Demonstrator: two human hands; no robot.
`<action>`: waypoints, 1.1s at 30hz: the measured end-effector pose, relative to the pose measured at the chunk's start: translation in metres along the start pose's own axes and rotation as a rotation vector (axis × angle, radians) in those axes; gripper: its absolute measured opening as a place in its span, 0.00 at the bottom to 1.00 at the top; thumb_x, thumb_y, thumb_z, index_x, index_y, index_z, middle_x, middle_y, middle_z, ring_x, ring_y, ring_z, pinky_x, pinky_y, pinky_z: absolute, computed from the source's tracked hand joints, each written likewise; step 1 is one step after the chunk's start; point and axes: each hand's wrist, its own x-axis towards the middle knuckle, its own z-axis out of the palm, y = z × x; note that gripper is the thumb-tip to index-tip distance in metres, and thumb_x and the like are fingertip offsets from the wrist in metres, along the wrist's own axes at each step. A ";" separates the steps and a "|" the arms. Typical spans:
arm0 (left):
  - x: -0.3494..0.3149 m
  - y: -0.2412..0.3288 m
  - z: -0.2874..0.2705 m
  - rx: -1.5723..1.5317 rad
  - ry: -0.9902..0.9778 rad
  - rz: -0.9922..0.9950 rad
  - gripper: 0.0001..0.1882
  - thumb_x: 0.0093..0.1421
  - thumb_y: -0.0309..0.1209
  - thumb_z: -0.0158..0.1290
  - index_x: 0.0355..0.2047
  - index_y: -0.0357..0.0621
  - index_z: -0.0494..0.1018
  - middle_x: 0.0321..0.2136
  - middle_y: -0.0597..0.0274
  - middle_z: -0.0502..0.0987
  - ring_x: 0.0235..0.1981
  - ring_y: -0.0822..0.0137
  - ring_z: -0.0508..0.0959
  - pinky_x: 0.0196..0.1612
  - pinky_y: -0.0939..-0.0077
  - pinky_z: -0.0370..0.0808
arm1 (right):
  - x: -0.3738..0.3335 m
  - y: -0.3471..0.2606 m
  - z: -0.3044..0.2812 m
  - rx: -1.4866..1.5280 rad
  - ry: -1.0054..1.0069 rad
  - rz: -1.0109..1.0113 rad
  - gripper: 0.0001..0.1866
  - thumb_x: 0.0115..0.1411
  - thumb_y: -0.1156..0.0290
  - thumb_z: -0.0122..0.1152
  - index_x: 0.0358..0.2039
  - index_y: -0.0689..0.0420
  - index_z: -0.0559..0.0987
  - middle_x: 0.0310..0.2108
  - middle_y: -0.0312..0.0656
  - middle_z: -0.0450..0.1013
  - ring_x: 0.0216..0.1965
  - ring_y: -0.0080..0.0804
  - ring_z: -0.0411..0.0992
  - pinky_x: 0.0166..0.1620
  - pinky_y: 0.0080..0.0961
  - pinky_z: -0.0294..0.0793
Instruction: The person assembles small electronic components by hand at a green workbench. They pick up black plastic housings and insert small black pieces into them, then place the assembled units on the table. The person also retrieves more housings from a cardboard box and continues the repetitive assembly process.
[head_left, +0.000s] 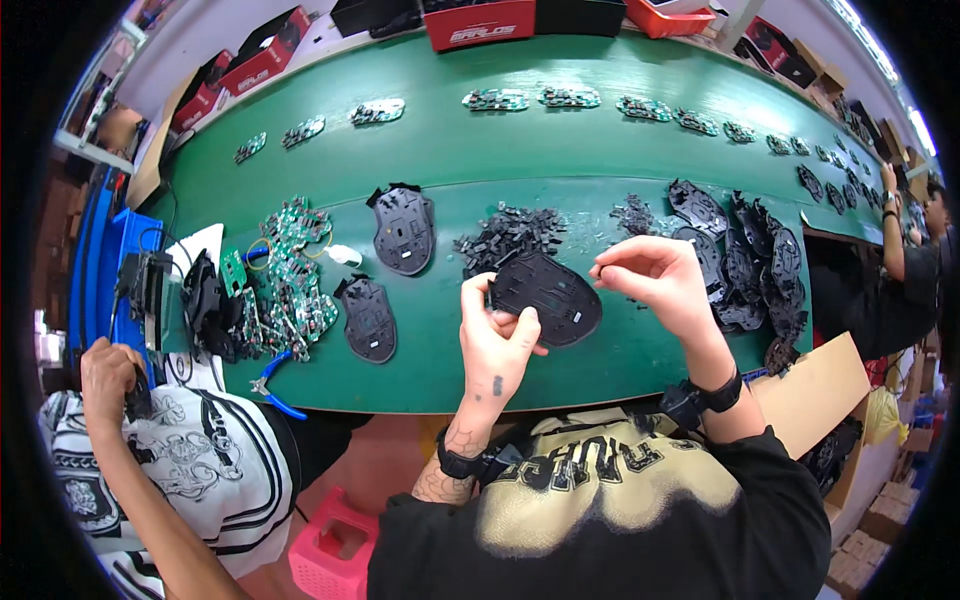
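My left hand (498, 350) grips a black plastic mouse base shell (552, 302) by its left end, with the thumb over its near edge. Off the shell's right side hovers my right hand (662, 288), thumb and fingertips pinched together; whatever they hold is too small to make out. Beyond the shell lies a heap of small black plastic parts (515, 232), and a smaller pile of bits (632, 214) sits to its right. Two more black shells (403, 232) rest at the left. Many dark shells (745, 262) are stacked on the right.
Loose green circuit boards (292, 290) and blue-handled cutters (275, 386) lie at left on the green table (420, 385). Boards (497, 99) line the far side. A co-worker's hand (110, 378) is at far left, another person at far right. A pink stool (335, 548) stands below.
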 end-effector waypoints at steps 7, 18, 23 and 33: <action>0.012 0.003 0.047 0.108 -0.132 -0.007 0.32 0.60 0.19 0.49 0.60 0.39 0.47 0.40 0.48 0.75 0.32 0.64 0.80 0.29 0.73 0.82 | -0.008 0.008 -0.017 -0.353 0.187 -0.338 0.04 0.51 0.78 0.66 0.29 0.63 0.81 0.41 0.38 0.75 0.33 0.20 0.73 0.38 0.18 0.74; 0.037 0.012 0.126 0.191 -0.333 0.076 0.32 0.61 0.21 0.50 0.61 0.38 0.47 0.35 0.48 0.77 0.32 0.64 0.81 0.33 0.73 0.81 | -0.011 -0.018 -0.113 0.387 -0.061 0.311 0.16 0.56 0.72 0.63 0.46 0.59 0.75 0.36 0.37 0.75 0.37 0.22 0.74 0.40 0.23 0.76; 0.051 0.028 0.169 0.139 -0.488 0.001 0.31 0.61 0.25 0.51 0.61 0.36 0.48 0.32 0.49 0.79 0.33 0.65 0.81 0.33 0.73 0.80 | -0.020 -0.053 -0.170 0.208 -0.136 0.353 0.12 0.57 0.73 0.62 0.42 0.58 0.75 0.38 0.34 0.74 0.38 0.22 0.74 0.41 0.21 0.77; 0.079 0.019 0.219 0.139 -0.575 0.021 0.32 0.61 0.25 0.51 0.62 0.38 0.50 0.28 0.55 0.79 0.26 0.70 0.79 0.29 0.76 0.78 | -0.024 -0.058 -0.226 0.250 -0.055 0.390 0.11 0.56 0.73 0.63 0.40 0.57 0.76 0.37 0.34 0.76 0.36 0.20 0.76 0.41 0.19 0.77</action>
